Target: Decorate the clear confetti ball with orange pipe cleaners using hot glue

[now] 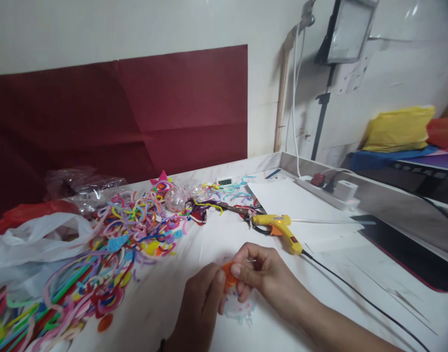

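Close to the front of the table, my left hand (pixel 205 293) and my right hand (pixel 262 274) meet with their fingers closed on a small orange round piece (pixel 230 275). Thumbs press on it from both sides, and its exact kind is not clear. Just beneath the fingers shows a clear, roundish object with small coloured specks (pixel 238 307), partly covered by the hands; whether it is held or rests on the table I cannot tell. Beyond my right hand lies a yellow hot glue gun (pixel 279 226) with a glue stick in its back. A similar orange disc (pixel 105 322) lies at the lower left.
Tangled coloured pipe cleaners (pixel 136 215) heap up on the left beside a white plastic bag (pixel 36 244). Farther back sits a clear ball (pixel 176 199). The glue gun's black cord (pixel 352 288) crosses the right side. A power strip (pixel 323 190) and black mat (pixel 411 254) lie there too.
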A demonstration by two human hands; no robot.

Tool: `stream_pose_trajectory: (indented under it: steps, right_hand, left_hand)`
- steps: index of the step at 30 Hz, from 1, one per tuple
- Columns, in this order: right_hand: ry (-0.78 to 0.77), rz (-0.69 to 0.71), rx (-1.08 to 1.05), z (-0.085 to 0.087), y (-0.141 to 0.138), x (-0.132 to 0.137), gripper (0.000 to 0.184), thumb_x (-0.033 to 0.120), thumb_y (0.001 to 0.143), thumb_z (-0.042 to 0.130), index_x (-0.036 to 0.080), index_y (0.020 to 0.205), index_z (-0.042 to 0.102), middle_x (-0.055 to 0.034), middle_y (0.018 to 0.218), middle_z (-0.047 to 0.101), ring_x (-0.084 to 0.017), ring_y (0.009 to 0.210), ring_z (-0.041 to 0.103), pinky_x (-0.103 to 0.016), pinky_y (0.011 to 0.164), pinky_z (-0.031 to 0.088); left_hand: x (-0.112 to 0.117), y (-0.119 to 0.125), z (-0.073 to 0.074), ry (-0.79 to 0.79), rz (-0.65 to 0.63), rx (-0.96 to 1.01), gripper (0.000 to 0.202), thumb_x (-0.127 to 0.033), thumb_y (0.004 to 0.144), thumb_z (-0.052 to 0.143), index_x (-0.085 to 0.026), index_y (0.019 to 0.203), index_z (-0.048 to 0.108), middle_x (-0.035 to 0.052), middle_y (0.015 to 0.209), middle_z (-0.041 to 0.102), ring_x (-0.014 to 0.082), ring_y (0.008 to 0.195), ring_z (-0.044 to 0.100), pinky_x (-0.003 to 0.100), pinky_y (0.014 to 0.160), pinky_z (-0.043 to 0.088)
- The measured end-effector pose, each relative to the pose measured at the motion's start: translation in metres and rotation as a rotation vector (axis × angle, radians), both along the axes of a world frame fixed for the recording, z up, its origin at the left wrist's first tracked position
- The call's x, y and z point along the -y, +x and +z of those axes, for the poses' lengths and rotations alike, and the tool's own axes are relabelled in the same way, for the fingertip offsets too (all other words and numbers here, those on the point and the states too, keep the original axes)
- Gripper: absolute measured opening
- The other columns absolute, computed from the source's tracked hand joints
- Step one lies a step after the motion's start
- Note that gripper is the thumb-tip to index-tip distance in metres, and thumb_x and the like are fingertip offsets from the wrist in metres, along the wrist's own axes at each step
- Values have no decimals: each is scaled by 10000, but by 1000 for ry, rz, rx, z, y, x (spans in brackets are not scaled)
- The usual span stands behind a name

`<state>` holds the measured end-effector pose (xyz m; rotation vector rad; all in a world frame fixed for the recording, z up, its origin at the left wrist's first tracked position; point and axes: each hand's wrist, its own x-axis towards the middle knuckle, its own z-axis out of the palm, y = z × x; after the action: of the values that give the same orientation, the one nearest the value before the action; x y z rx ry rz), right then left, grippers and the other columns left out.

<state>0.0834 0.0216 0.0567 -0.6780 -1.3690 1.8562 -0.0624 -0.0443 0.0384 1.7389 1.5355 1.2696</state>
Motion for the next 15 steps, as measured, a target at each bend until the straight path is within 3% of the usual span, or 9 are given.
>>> stream_pose_trajectory:
  steps: [3, 6, 9, 12, 15]
  right_hand:
    - [-26, 67, 31, 0, 0, -1, 452, 484, 578, 838, 152, 720, 568, 6, 544, 656, -115, 464, 600, -226, 451, 525]
    - [43, 73, 92, -1, 2, -3, 403, 448, 588, 839, 135, 682, 603, 37, 511, 596, -79, 417, 529, -187, 389, 475]
    - [77, 49, 115, -3, 3, -4, 394, 443, 583, 840, 125, 632, 612, 54, 460, 550, -51, 351, 456, -168, 341, 421]
    - [10, 28, 81, -5, 2, -4, 427, 465, 539, 853, 130, 649, 613, 28, 469, 596, -84, 381, 517, -206, 377, 475]
    - [-31, 1, 51, -5, 1, -3, 460, 483, 503, 864, 131, 656, 610, 0, 493, 640, -107, 412, 568, -228, 419, 505]
  left_hand:
    - [-1, -3, 3, 52, 3, -98, 388, -334, 970, 350, -205, 609, 413, -47, 528, 421, 104, 482, 415, 225, 492, 299]
    - [-2, -7, 6, 90, -22, -174, 374, -315, 956, 375, -203, 600, 412, -41, 548, 434, 106, 498, 426, 225, 497, 299]
    - [-3, -8, 5, 27, -61, -102, 410, -356, 968, 348, -201, 593, 408, -39, 545, 438, 106, 506, 435, 223, 510, 313]
    - [-3, -6, 1, -46, -41, 26, 438, -410, 973, 328, -200, 599, 417, -47, 513, 426, 104, 483, 413, 225, 503, 309]
    - [-1, -3, 0, -18, 38, 31, 438, -412, 966, 358, -197, 591, 433, -47, 503, 421, 102, 476, 401, 232, 501, 295]
